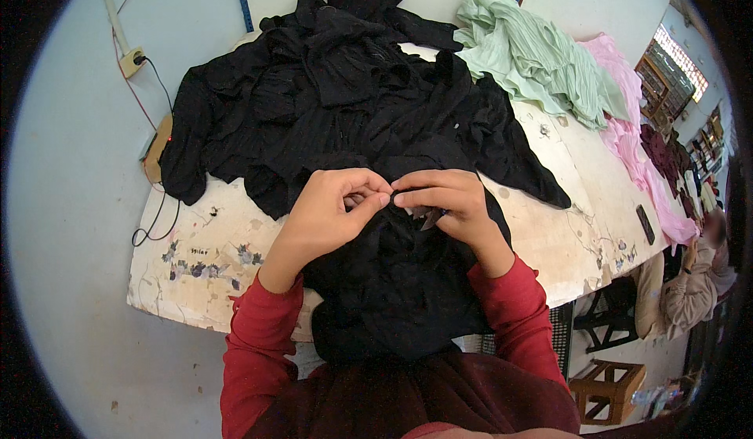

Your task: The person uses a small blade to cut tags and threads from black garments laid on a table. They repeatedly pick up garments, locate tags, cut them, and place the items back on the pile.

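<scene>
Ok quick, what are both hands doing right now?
Left hand: pinched closed over crinkled black cloth; what's pinched is too small to tell.
Right hand: fingers curled beside the left's; its grip can't be told.

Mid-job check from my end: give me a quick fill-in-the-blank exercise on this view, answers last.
The fabric beneath the left hand and right hand is ____.
Just right of the pale green cloth hangs ____ cloth.
The sleeves on the person's forearms are ____.
The wall socket is on the picture's ____ side.

Missing words: black; pink; red; left.
</scene>
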`<control>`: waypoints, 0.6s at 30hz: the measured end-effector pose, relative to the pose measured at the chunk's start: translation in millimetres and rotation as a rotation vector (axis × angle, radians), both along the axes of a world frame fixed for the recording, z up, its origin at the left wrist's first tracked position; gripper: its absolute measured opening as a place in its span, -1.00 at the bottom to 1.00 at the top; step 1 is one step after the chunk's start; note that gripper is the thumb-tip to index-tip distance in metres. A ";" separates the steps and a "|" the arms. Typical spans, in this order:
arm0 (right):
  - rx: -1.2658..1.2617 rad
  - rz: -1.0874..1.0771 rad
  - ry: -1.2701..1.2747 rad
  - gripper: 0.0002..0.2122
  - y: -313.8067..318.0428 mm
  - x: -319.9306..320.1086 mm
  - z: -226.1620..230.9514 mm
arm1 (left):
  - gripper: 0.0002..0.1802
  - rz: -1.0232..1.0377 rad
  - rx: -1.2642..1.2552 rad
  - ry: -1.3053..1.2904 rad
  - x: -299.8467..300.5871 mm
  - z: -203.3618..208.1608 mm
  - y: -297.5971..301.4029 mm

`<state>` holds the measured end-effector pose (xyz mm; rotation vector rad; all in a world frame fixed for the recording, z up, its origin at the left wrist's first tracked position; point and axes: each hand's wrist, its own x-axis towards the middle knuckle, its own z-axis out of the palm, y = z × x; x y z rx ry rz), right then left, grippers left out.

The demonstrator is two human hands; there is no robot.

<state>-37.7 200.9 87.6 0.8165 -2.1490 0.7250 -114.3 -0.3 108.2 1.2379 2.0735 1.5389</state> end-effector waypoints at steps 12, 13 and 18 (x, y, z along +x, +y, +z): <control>0.048 -0.022 -0.023 -0.68 -4.2 1.0 2.4 | -0.89 0.028 0.004 0.154 3.4 3.6 -2.3; 0.049 -0.018 -0.024 -0.68 -3.8 0.6 2.0 | -0.89 0.032 -0.004 0.140 3.4 4.0 -2.9; 0.077 -0.015 0.022 -0.70 -4.0 2.6 2.0 | -0.88 0.078 -0.008 0.161 5.1 5.3 -2.3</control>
